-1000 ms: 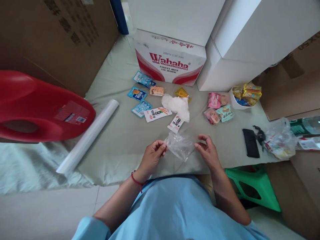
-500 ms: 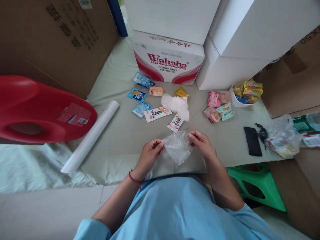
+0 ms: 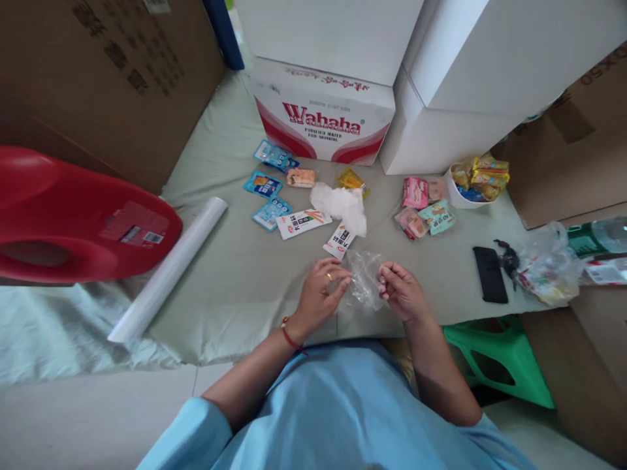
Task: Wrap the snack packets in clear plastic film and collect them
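Observation:
A small clear plastic bag hangs crumpled between my two hands, just above the near part of the cloth. My right hand pinches its right edge, fingers curled in. At the bag's left edge, the thumb and index fingertips of my left hand come together on the film, while the other fingers are loosely bent. Just beyond the bag lie two white snack packets, a near one and a longer one. A crumpled white plastic wad rests behind them.
Blue packets, a wrapped pastry and a yellow packet lie farther back. Right are pink packets, a white tub, a phone. Left are a plastic roll and red jug; boxes stand behind.
My left hand has moved right and slightly up, closer to my right hand. The bag has shifted right and bunched up. The whole view has slid slightly.

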The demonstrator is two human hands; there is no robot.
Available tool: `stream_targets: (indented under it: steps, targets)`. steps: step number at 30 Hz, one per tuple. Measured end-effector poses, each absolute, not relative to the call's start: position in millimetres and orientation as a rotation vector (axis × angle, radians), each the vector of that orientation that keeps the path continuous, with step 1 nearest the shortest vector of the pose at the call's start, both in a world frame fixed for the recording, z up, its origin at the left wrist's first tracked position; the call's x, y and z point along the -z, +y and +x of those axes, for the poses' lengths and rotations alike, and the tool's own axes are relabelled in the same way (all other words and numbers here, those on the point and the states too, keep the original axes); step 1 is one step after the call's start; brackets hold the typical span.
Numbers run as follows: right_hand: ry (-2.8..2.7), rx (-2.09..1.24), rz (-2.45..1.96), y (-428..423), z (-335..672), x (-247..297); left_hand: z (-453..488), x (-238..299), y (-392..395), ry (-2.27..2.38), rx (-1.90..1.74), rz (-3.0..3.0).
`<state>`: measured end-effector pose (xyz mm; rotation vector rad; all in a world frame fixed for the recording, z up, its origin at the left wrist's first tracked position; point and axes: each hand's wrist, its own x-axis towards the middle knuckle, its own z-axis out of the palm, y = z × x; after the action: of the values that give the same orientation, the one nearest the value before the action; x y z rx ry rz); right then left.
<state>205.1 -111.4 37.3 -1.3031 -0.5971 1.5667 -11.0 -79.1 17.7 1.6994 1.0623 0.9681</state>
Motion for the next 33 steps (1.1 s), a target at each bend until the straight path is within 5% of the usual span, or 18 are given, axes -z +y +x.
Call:
stream_targets:
  steps: [7, 15, 20, 29, 33]
  targets:
    - [-0.701, -1.245, -1.406, -121.0, 243.3, -25.6, -43.5, -12.2, -69.2, 1.199, -1.150, 0.986]
    - [-0.600, -1.629, -1.175, -127.7, 218.4, -39.6, -3.8, -23.8, -81.3, 0.884, -0.940, 1.875]
    - [-0.579, -1.742, -1.112, -137.4, 216.2, -40.8, 9.5, -18.2, -77.5, 0.878, -0.788, 1.871]
    - [-0.695, -1.374, -1.410, -126.3, 274.2, -14.9, -40.6, -24.2, -75.5, 1.139, -0.867, 1.133]
    - [-0.872, -0.818, -1.774, -64.7, 351.7, -4.9, -64.3, -20.4, -78.1, 1.257, -0.917, 1.069]
